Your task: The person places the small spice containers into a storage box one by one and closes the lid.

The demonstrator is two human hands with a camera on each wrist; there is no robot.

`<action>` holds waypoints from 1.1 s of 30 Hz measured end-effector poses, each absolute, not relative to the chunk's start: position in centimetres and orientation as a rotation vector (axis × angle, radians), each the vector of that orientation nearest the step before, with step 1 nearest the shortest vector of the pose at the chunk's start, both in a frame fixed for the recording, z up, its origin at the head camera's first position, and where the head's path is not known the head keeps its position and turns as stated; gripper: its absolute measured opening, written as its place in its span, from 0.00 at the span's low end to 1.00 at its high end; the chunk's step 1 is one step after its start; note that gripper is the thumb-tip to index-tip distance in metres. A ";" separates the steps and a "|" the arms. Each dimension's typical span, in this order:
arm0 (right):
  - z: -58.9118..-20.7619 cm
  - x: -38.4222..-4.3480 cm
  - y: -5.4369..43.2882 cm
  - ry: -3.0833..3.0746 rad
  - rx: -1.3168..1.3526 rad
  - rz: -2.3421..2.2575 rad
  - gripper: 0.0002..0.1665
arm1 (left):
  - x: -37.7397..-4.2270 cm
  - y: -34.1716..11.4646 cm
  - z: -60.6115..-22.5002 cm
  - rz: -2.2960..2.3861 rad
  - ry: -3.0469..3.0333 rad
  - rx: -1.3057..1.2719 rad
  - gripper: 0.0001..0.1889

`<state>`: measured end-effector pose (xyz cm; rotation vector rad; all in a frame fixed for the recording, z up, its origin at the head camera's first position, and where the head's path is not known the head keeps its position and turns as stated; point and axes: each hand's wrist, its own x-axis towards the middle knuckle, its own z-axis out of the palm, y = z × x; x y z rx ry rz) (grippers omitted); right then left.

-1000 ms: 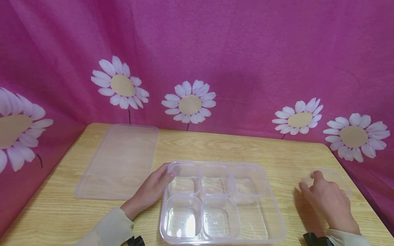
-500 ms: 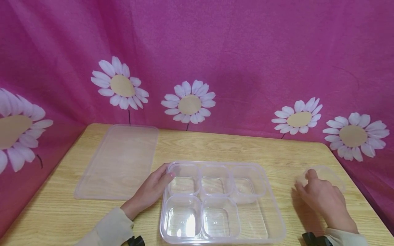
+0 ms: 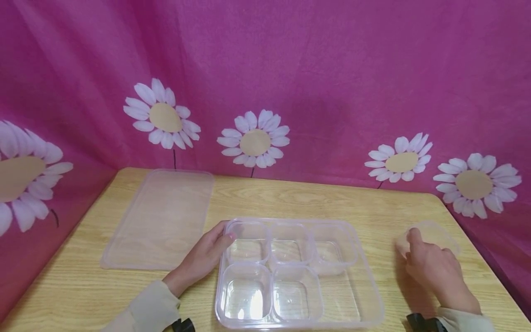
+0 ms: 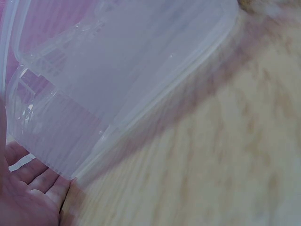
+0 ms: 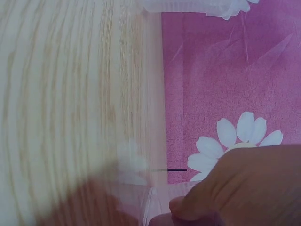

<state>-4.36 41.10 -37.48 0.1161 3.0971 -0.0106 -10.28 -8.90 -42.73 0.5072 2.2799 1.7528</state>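
My left hand (image 3: pixel 201 260) grips the left side of a large clear plastic container (image 3: pixel 346 295), thumb over its rim. Several small square clear containers (image 3: pixel 249 295) sit inside it in two rows; its front right part shows bare floor. In the left wrist view, the fingers (image 4: pixel 40 176) lie against the container's outer wall. Off to the right, my right hand (image 3: pixel 435 272) pinches a small clear container (image 3: pixel 441 237) by its near edge. The right wrist view shows thumb and finger on that clear wall (image 5: pixel 134 202); much of it lies behind the hand or out of frame.
A flat, frosted rectangular lid (image 3: pixel 162 221) lies on the wooden table (image 3: pixel 290 196) at the left. Behind the table hangs a pink cloth (image 3: pixel 323 69) printed with white daisies. The table's right edge runs close beside the right hand.
My right hand has shifted a little to the left and away from me, and the small clear container has moved with it. The left hand and the large container stay put.
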 end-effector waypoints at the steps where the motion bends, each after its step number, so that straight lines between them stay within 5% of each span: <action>1: -37.5 -4.4 41.1 3.103 0.112 -0.012 0.20 | -10.3 -8.9 -42.7 1.753 2.279 0.504 0.24; 33: -37.0 -4.1 38.0 3.126 -0.059 -0.119 0.23 | -10.2 -9.0 -42.7 1.742 2.280 0.516 0.24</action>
